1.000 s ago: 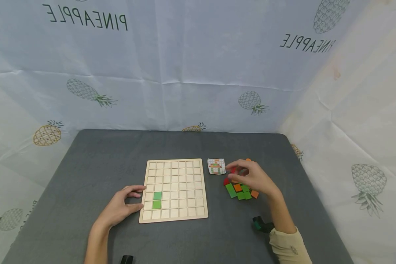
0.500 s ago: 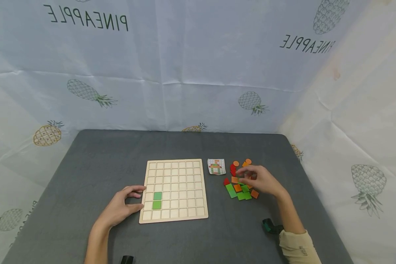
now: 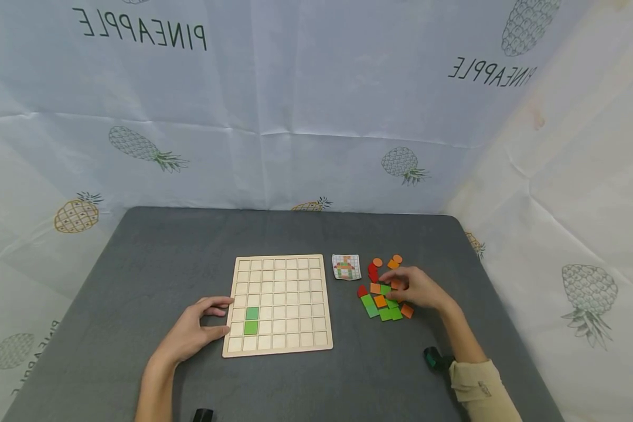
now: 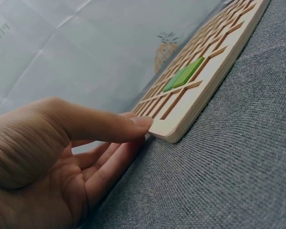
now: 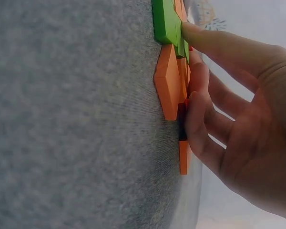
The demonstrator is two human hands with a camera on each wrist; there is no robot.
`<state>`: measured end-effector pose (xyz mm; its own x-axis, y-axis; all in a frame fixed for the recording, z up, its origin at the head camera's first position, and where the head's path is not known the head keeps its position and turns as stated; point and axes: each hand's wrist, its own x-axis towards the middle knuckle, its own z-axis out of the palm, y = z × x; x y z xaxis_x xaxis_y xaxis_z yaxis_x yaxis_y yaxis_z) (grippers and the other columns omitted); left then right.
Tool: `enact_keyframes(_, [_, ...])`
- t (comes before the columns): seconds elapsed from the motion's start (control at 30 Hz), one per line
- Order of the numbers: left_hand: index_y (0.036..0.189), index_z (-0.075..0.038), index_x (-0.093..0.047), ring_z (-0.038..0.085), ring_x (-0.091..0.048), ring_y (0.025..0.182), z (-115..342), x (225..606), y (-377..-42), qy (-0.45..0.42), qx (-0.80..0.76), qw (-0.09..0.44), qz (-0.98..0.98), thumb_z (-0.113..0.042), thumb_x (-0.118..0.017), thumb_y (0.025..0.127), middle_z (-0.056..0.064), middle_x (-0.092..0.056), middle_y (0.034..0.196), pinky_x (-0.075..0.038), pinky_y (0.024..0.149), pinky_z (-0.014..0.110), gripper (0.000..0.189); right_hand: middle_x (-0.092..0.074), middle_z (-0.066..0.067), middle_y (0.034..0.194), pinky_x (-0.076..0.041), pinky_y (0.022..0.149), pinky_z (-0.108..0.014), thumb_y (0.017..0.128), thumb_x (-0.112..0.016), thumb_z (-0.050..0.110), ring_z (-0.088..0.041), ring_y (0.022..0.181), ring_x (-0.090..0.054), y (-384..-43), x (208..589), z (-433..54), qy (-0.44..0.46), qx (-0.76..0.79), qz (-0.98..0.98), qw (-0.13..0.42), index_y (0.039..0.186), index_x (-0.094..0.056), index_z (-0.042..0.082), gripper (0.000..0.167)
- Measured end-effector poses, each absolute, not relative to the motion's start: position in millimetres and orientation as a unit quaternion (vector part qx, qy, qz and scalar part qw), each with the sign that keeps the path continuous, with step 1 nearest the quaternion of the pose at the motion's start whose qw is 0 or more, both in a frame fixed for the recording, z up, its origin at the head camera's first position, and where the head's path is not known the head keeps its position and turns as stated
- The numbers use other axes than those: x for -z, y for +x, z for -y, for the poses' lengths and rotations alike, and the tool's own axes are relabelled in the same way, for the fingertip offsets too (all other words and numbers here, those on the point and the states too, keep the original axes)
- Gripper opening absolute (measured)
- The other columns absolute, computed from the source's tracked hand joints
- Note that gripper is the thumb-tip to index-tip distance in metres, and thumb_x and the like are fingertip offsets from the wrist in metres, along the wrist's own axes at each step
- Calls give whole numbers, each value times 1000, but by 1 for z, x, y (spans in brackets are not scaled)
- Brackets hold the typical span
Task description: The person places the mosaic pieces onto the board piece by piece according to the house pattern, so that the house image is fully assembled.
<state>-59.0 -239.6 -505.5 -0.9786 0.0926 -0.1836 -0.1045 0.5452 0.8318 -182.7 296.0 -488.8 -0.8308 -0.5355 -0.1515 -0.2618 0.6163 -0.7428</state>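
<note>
Touches, with loosely extended fingers of the left hand (image 3: 194, 329), the left edge of the gridded board (image 3: 292, 310) lying flat on the bench (image 3: 295, 390), with sides running near-to-far and two green tiles (image 3: 250, 327) lined up likewise. Curves the right hand (image 3: 418, 288) over loose tiles (image 3: 380, 301); cannot tell whether pinching any.

Head view: even, diffuse light; curtain (image 3: 327, 88) bluish far, warmer right. Soft shadow beside left forearm (image 3: 155, 381). Right wrist view: tabletop (image 5: 76, 124) blurry, grainy.

The card (image 3: 346, 266) lies between the board (image 3: 279, 306) and the tiles (image 3: 381, 300).
</note>
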Motion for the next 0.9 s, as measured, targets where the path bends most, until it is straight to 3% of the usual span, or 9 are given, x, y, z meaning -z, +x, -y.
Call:
enact_keyframes(0.37, [144,-11,-68,21,-63,119,240,505,-59,0,-478,100,-873,-10,-89,86,10,-67,141,-51,92,25,61,-75,-16,118,-51,58,-26,95,-84,12,-6,56,-52,-186,492,-294,-216,370,-888,164,126,-77,8,32])
enact_keyframes(0.63, [144,-9,-67,22,-63,120,239,505,-59,-3,-475,103,-874,-10,-89,87,11,-66,143,-51,92,26,62,-74,-15,119,-51,59,-26,93,-85,13,-6,57,-52,-186,493,-292,-217,360,-893,161,125,-78,10,32])
enact_keyframes(0.9, [144,-10,-68,22,-64,119,239,504,-58,-3,-477,102,-873,-10,-88,87,11,-67,140,-51,91,25,61,-72,-7,107,-50,59,-26,92,-86,14,-6,60,-53,-186,491,-289,-219,334,-905,143,123,-79,10,32])
